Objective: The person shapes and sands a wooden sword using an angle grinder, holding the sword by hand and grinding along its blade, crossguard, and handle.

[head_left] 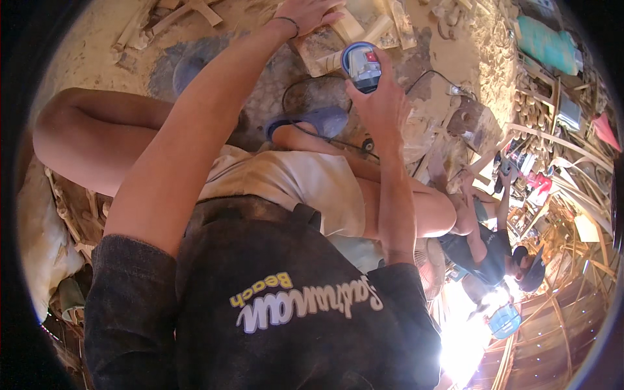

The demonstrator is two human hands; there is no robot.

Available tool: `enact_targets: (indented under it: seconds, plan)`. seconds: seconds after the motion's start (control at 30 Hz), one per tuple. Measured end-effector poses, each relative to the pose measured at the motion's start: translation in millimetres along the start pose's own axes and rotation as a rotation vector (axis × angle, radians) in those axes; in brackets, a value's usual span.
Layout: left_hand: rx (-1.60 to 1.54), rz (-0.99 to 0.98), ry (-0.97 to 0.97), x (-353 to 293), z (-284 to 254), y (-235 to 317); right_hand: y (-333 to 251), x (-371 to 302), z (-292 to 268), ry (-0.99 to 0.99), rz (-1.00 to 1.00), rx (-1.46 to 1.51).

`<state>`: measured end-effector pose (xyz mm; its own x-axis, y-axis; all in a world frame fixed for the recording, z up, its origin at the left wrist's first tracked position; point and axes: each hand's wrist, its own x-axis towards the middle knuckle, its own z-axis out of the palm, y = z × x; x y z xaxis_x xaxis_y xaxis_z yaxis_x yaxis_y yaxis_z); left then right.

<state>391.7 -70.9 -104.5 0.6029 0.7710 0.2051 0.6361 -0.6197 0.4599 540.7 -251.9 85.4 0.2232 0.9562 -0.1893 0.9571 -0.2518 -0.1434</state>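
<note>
Gripping handheld power tool [363,68], grey w/ blue rim + red patch, in R hand [382,101], thumb one side, fingers other. Holding it upper ctr, just beside pale wood piece [325,64]; can't tell abt contact underneath. Reaching L hand [315,14] to top edge of view, fingers loosely spread at wooden block [348,26]; can't tell re any firm hold. Note offcuts [403,23] just R of block, crowding the spot, + wood scraps [201,10] farther L on dusty floor [91,71]. In the way: black cable [286,97], looping nr tool, then over blue-grey sandal [328,120] and ankle; join w/ tool hard to make out. To R, nr second stretch of cable, chunky wood block [471,123]; beyond, stacked sticks [533,107], teal bundle [549,45], blue container [570,112]. Lower R, well apart from tool, co-worker [478,250] in dark top and cap, w/ greyish item [508,170] at hand, type unclear. Below that, strong glare, + blue round object [506,322].
</note>
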Motion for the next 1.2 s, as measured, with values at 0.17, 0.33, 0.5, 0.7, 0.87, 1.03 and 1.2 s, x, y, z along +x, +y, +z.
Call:
enact_targets:
  seconds: [0.17, 0.33, 0.5, 0.7, 0.87, 1.03, 1.2]
  plan:
    - [-0.001, -0.006, -0.042, 4.2, -2.6, 2.9, 3.2, 1.9, -0.4, -0.008, 0.02, -0.005]
    - [-0.02, -0.003, -0.033, 2.3, -1.8, 2.3, 1.0, 2.8, -0.3, -0.023, 0.028, 0.009]
    - [-0.048, -0.01, -0.02, 3.2, 0.1, 2.9, 1.7, 4.3, -0.5, -0.039, 0.05, 0.013]
    - [-0.041, 0.017, 0.012, 0.5, 3.0, 1.9, -3.8, 2.6, -1.3, -0.069, 0.046, -0.019]
    - [-0.035, 0.012, 0.009, 0.8, 2.1, 2.6, -4.4, 3.2, -1.2, -0.061, 0.064, 0.014]
    - [-0.03, 0.001, 0.03, -0.3, 3.0, 1.6, -6.0, 5.6, 0.2, -0.074, 0.045, -0.05]
    - [-0.037, 0.007, 0.014, 2.1, 0.3, 3.6, -3.4, 6.3, 0.2, -0.06, 0.026, -0.043]
